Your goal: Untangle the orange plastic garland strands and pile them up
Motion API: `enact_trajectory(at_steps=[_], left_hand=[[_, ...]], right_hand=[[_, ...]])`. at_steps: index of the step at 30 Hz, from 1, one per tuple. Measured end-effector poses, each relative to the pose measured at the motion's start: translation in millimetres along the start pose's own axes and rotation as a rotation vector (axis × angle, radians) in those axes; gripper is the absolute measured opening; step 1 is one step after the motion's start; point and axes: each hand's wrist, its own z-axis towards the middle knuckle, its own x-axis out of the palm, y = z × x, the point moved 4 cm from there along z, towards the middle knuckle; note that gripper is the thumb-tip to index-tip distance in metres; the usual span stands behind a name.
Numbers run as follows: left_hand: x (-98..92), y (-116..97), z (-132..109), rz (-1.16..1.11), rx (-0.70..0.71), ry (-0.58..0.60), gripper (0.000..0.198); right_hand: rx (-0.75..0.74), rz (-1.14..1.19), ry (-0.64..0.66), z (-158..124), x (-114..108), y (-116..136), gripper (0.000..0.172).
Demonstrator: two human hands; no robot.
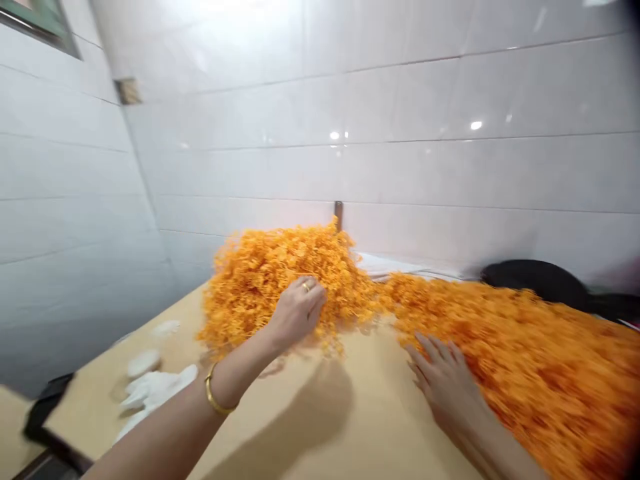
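Note:
My left hand (299, 308), with a ring and a bangle at the wrist, is closed at the front of a bunch of orange frilly sprigs (280, 257). The bunch fans out behind and to both sides of the fist; its stems are hidden in the fingers. At the right, my right hand (443, 373) has its fingers spread, palm down, by the near left edge of a large pile of orange frilly sprigs (545, 353). Its fingertips reach the pile's edge; a firm touch cannot be made out. The pile is partly blurred.
Both heaps lie on a tan tabletop (320, 433) against a tiled wall (400, 173). White gloves or cloth (157, 390) and a round white item (143, 363) lie at the left. A black round object (535, 280) sits behind the pile; a dark upright piece (339, 215) stands behind the bunch.

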Motion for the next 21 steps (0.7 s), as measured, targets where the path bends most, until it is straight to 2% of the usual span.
enact_trajectory(at_steps=[2,4,6,8,10,11,14,17,21], left_hand=[[-28.2,38.8,14.5,0.104,-0.176,-0.166,0.028],[-47.1,79.9,23.7,0.229,-0.373,-0.267,0.027],[-47.9,111.0,25.2,0.333,-0.550,-0.246,0.039],[-27.3,124.9,18.5,0.358,-0.642,-0.088,0.058],[4.1,120.3,4.3,0.331,-0.613,0.065,0.057],[18.7,113.5,-4.5,0.327,-0.574,0.093,0.055],[46.6,91.5,-31.5,0.366,-0.500,0.078,0.047],[53.4,79.8,-48.1,0.383,-0.491,0.111,0.045],[50.1,75.3,-52.7,0.389,-0.485,0.109,0.036]], right_hand=[[-0.025,0.163,-0.025,-3.2,3.2,9.1,0.031],[-0.002,0.296,-0.037,-3.1,5.9,17.2,0.034],[0.021,0.369,-0.053,2.2,6.5,25.2,0.032],[0.025,0.396,-0.079,12.8,5.3,32.7,0.027],[0.000,0.413,-0.123,27.0,2.0,39.9,0.022],[-0.017,0.420,-0.148,34.7,-0.7,43.6,0.021],[-0.061,0.432,-0.200,59.5,-14.3,58.3,0.021],[-0.077,0.438,-0.215,90.8,-37.3,80.6,0.023],[-0.119,0.453,-0.274,149.2,-71.6,119.2,0.028]])
